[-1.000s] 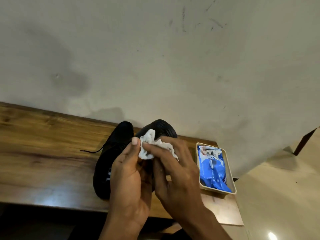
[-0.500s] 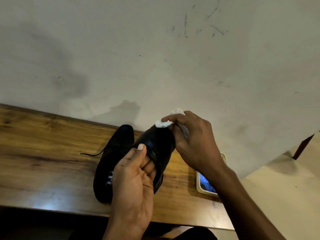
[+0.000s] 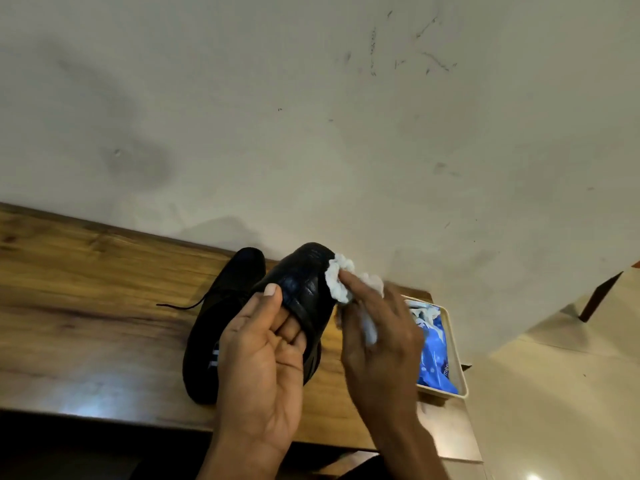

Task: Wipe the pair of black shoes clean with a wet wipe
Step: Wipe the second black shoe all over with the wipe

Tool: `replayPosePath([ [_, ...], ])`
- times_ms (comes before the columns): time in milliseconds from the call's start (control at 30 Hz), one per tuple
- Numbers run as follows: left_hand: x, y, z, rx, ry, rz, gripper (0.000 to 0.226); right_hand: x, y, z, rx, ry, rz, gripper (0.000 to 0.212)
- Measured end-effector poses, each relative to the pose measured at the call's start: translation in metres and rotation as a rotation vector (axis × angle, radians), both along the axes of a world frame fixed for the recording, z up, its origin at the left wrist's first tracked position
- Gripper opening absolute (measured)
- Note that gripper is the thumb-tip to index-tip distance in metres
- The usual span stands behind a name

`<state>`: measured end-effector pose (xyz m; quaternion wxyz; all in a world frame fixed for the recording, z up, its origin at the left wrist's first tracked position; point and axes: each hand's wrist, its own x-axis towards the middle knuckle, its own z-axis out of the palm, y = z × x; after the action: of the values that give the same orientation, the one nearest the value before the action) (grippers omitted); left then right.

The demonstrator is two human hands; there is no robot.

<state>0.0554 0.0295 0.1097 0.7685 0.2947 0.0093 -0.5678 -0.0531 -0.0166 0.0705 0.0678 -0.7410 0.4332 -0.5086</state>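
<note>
- The left hand (image 3: 263,355) is gripping one black shoe (image 3: 304,292). Its thumb is lying on top of the shoe and its fingers are curling in under it.
- That shoe is tilting up off the wooden shelf (image 3: 86,306), with its toe pointing at the wall (image 3: 311,116).
- The right hand (image 3: 377,341) is holding a bunched-up white wet wipe (image 3: 337,280) in its curled fingers.
- The wipe is pressing against the right side of the shoe's toe.
- The other black shoe (image 3: 214,323) is lying flat on the shelf, just beside the held one and to its left. Its thin lace (image 3: 180,305) is trailing out to the left.
- A cream tray (image 3: 456,351) is sitting on the right end of the shelf, near the right hand.
- A blue pack of wipes (image 3: 434,355) is lying inside the tray, with some white wipe sticking out at its top.
</note>
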Motion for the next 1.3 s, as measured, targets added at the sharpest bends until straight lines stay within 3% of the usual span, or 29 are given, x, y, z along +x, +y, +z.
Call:
replayPosePath([
  [100,0.004,-0.001,-0.002,-0.016,0.014,0.030,0.027,0.016,0.012,-0.017,0.214,-0.305,0.042,0.033],
  [167,0.007,0.000,-0.002,-0.020,0.006,0.050,0.028,0.022,0.015,-0.017,0.293,-0.400,0.067,0.041],
  [300,0.007,-0.001,-0.004,0.004,-0.070,0.054,0.028,0.026,0.008,0.002,0.141,-0.287,0.097,0.040],
  [533,0.005,0.003,-0.008,0.016,-0.166,0.013,0.035,0.039,0.025,0.009,-0.090,0.086,0.159,0.028],
  [700,0.014,0.003,-0.014,0.080,-0.186,0.009,0.047,0.030,0.038,-0.025,-0.057,-0.027,0.171,0.023],
  [867,0.017,0.002,-0.015,0.065,-0.218,0.102,0.037,0.031,0.030,-0.028,0.058,-0.184,0.198,0.037],
  [1133,0.017,0.000,-0.007,0.036,-0.210,0.137,0.025,0.049,-0.010,0.008,-0.050,-0.088,0.197,0.032],
  [1300,0.023,0.000,-0.010,0.042,-0.218,0.165,0.026,0.042,0.010,-0.033,0.205,-0.384,0.139,0.033],
])
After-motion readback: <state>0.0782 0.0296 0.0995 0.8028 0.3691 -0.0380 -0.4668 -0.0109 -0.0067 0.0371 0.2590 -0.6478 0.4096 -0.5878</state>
